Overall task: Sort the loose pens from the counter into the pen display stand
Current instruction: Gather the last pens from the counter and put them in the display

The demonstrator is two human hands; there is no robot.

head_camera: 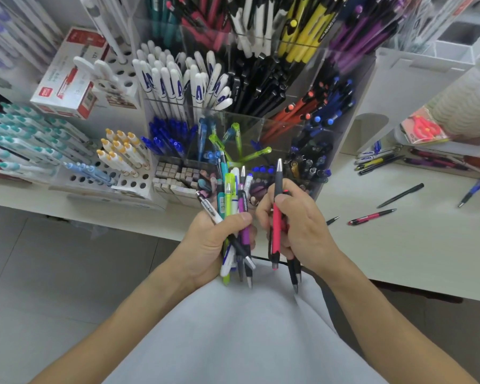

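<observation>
My left hand (214,239) grips a mixed bundle of pens (230,200), green, teal, purple, white and black, held upright in front of the clear acrylic pen display stand (327,139). My right hand (294,225) holds a red pen (276,234) with a black grip and silver tip pointing up, plus a couple of black pens (294,273) poking out below the palm. Loose pens lie on the white counter (399,259) to the right: a red pen (372,217), a black pen (401,195) and a blue pen (473,191). The stand's compartments hold pens sorted by colour.
White peg racks with teal-capped pens (25,145) and yellow-capped pens (122,151) stand at the left. A red and white box (72,76) sits behind them. More pens (377,159) lie by a white divider at the right, next to a tray (449,148) with red scissors.
</observation>
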